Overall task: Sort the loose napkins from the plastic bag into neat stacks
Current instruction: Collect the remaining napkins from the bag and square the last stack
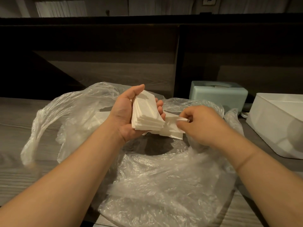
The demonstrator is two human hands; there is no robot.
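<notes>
Grey wood-grain desk [24,112] carries a large, crumpled clear plastic bag [155,185], spread open across its middle. White napkins still show through the film at its far left and lie loose beneath the hands, so the sorting looks only partly done. No finished stack sits on the desk yet. A white rectangular bin [278,122] and a pale green tissue box [218,95] stand to the right. The left hand [124,112] grasps a squared stack of white folded napkins [147,113] above the bag, fingers curled round it. The right hand [201,123] pinches one more loose white napkin [173,126] just beside that stack.
</notes>
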